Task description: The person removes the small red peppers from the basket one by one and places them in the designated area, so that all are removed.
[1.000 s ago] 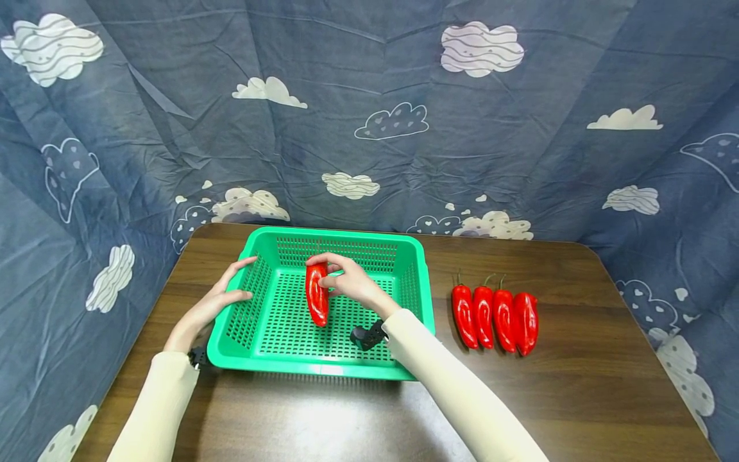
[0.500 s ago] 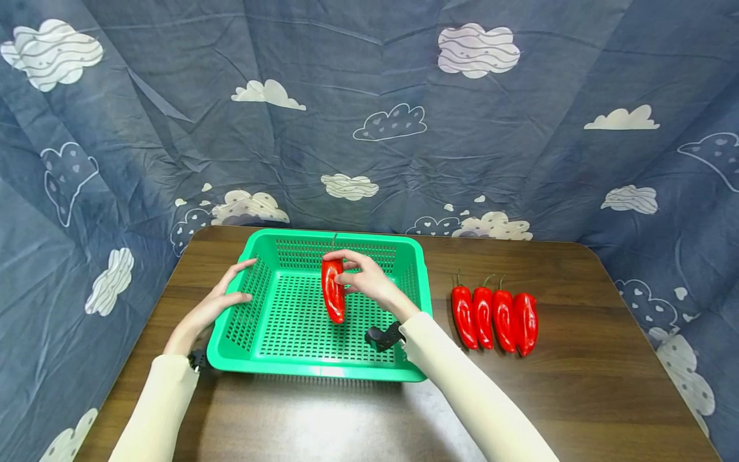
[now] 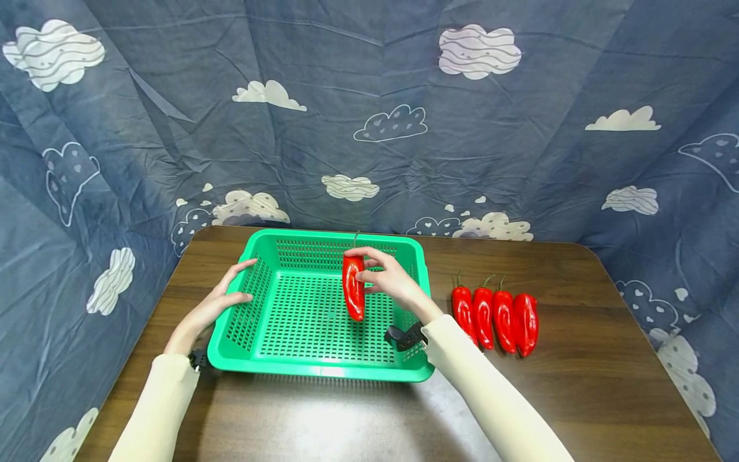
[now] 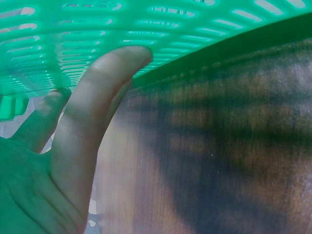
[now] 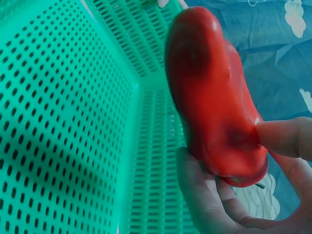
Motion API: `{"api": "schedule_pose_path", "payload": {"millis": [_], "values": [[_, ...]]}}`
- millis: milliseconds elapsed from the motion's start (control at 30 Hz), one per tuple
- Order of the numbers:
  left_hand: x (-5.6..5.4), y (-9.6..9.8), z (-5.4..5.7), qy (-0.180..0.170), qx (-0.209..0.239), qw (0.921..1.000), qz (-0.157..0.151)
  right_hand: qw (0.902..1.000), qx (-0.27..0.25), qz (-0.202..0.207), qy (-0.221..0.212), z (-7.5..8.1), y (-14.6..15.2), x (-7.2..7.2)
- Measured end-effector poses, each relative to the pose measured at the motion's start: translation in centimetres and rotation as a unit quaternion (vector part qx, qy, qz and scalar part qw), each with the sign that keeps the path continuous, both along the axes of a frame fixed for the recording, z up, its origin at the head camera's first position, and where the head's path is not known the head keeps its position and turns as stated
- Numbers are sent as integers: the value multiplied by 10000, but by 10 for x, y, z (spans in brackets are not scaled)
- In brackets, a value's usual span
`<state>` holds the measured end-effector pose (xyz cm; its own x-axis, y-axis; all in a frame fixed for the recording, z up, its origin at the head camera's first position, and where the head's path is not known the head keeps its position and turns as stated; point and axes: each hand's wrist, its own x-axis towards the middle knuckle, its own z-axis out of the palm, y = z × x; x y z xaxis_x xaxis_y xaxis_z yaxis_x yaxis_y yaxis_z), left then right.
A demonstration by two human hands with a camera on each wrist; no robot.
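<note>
A glossy red pepper (image 3: pixel 353 289) with a green stem hangs above the right part of a green perforated basket (image 3: pixel 323 370). My right hand (image 3: pixel 392 279) pinches it near the stem end between thumb and fingers. In the right wrist view the pepper (image 5: pixel 209 97) fills the space between the thumb and the fingers, its blunt tip pointing away from the hand. My left hand (image 3: pixel 210 308) holds the basket's left rim. In the left wrist view, fingers (image 4: pixel 80 122) bend against the outside of the basket wall (image 4: pixel 195 29).
Several red peppers (image 3: pixel 503 321) lie side by side on the brown wooden table (image 3: pixel 589 359), right of the basket. A blue curtain (image 3: pixel 392 167) with cloud prints hangs behind the table and at both sides.
My right hand has moved to the right over the basket, carrying the pepper from its middle toward its right side. The left hand and the basket have stayed in place.
</note>
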<state>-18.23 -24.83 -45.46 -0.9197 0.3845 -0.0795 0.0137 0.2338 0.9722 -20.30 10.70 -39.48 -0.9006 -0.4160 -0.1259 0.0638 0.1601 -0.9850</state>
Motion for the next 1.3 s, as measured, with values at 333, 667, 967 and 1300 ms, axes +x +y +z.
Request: {"api": "schedule_pose_path", "payload": {"millis": [333,667,967,1300], "values": [[-2,2,-1,-60,54,10000,-6,9999,-24,-116,85,0,21,5],[-1,1,0,83,-76,9999,-19,9997,71,-247,41,5,39,9],[0,1,0,-40,19,10000,-3,9993,112,-332,144,12,55,13],[0,1,-1,-29,10,10000,-8,9989,187,-342,264,17,72,16]]}}
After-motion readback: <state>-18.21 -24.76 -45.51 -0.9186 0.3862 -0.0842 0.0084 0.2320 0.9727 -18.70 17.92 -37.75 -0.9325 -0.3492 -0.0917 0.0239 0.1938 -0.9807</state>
